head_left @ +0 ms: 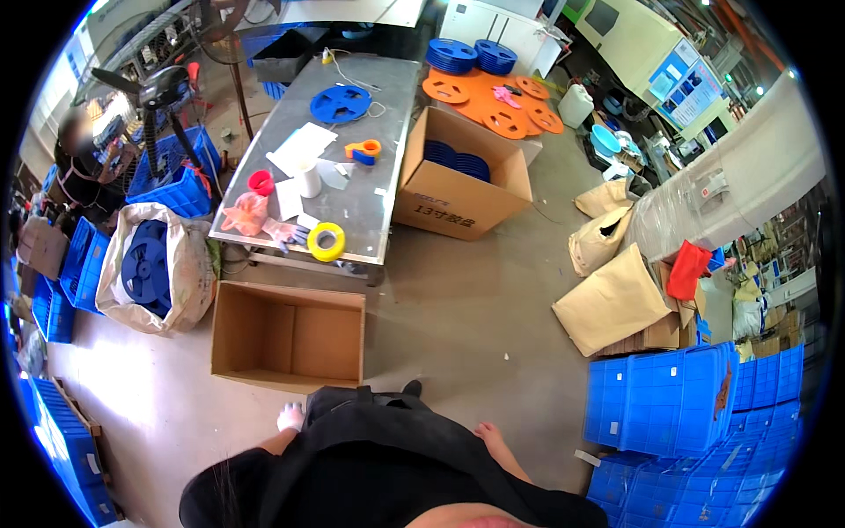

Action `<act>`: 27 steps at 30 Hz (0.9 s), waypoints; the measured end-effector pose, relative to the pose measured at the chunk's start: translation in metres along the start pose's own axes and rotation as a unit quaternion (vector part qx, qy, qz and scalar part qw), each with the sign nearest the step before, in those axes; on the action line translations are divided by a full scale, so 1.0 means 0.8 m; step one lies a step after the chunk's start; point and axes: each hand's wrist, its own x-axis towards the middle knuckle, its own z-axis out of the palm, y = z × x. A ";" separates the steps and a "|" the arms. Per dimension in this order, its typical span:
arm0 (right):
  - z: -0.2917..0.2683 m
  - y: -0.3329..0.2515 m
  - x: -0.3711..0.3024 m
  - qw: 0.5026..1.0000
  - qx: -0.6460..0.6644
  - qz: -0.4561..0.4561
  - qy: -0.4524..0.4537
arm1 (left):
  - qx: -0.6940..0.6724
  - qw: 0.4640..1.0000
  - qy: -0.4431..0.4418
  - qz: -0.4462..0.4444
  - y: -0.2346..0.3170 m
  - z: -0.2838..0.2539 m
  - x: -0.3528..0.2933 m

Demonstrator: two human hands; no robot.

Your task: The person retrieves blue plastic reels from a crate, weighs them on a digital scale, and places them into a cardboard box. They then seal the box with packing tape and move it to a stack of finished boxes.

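Observation:
My left hand (290, 417), pale as if gloved, hangs beside my left hip with its fingers apart and nothing visible in it. It is nearest to an open cardboard box (290, 334) on the floor, whose inside shows bare cardboard. My right hand (489, 433) hangs at my other side, fingers loosely apart, touching nothing I can see. Ahead stands a metal-topped table (365, 211) with a blue reel disc (341, 104), a yellow tape roll (326, 242), an orange-and-blue tape dispenser (363, 151), a white cup-like roll (307, 179) and pinkish gloves (246, 214).
Right of the table, a larger carton (458, 207) holds dark blue reels. Orange discs (504, 121) and blue reel stacks (451, 55) lie behind it. A white sack (180, 299) with blue discs stands left. Blue crates (656, 400) and a wrapped pillar (731, 180) flank the right. A person (84, 172) is far left.

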 end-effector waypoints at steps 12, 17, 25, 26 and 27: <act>-0.064 -0.204 0.121 1.000 0.007 0.007 0.015 | -0.189 0.974 -0.127 0.026 0.197 -0.010 0.074; -0.017 -0.374 0.205 0.979 -0.143 -0.112 -0.096 | -0.097 0.992 -0.069 0.035 0.252 -0.006 0.138; -0.104 -0.436 0.302 0.970 -0.148 -0.160 -0.111 | -0.266 0.962 0.053 0.019 0.457 -0.180 0.219; -0.140 -0.405 0.339 0.964 -0.189 -0.170 -0.081 | -0.269 0.961 0.061 0.032 0.484 -0.195 0.231; -0.168 -0.391 0.361 0.960 -0.217 -0.163 -0.070 | -0.278 0.955 0.092 0.040 0.497 -0.190 0.251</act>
